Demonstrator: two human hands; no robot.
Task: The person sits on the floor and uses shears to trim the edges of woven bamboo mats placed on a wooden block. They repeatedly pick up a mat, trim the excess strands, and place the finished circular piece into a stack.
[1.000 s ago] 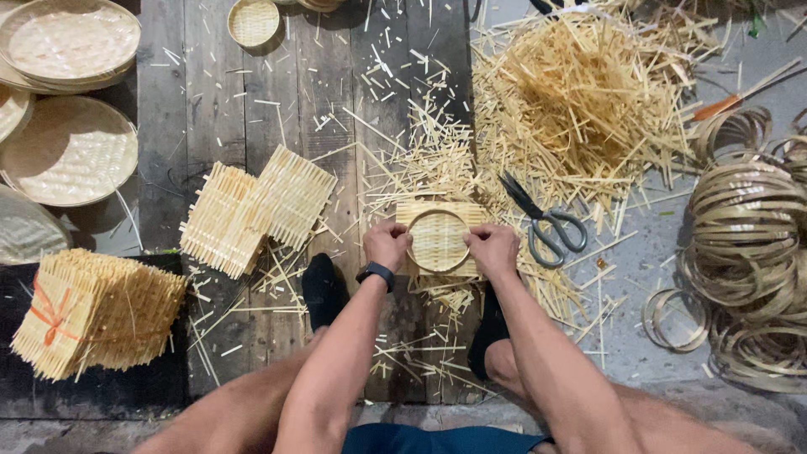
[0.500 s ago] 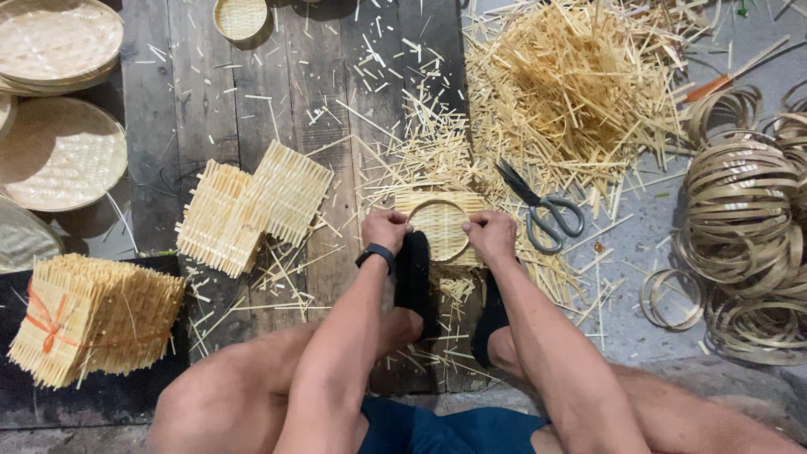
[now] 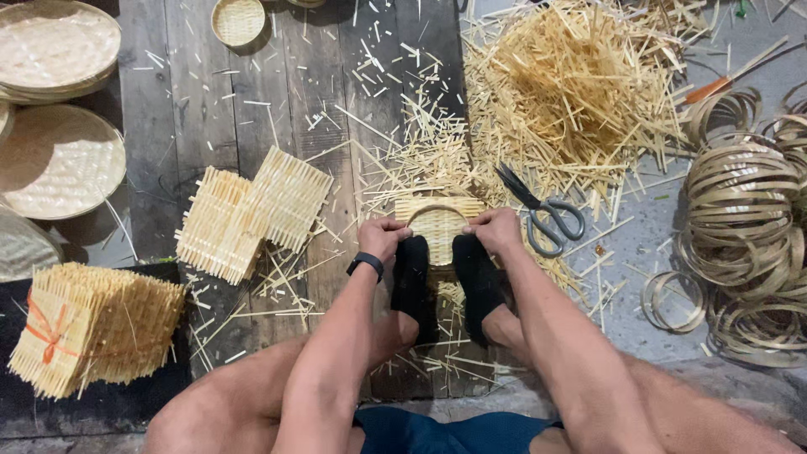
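A small square woven bamboo mat (image 3: 438, 224) with a round bamboo ring pressed onto it lies on the dark wooden planks in front of me. My left hand (image 3: 384, 236) grips its left edge and my right hand (image 3: 496, 230) grips its right edge. My two feet in black socks (image 3: 445, 282) press on the mat's near edge between my hands. A black band sits on my left wrist.
Grey-handled scissors (image 3: 545, 214) lie just right of my right hand. A heap of bamboo offcuts (image 3: 580, 92) is behind them, coiled bamboo rings (image 3: 744, 227) at right. Two loose woven squares (image 3: 252, 210), a tied stack of squares (image 3: 92, 328) and round woven trays (image 3: 59, 160) lie at left.
My feet have slid forward up to the mat's near edge. Both hands have stayed on the mat's sides, pressing the ring.
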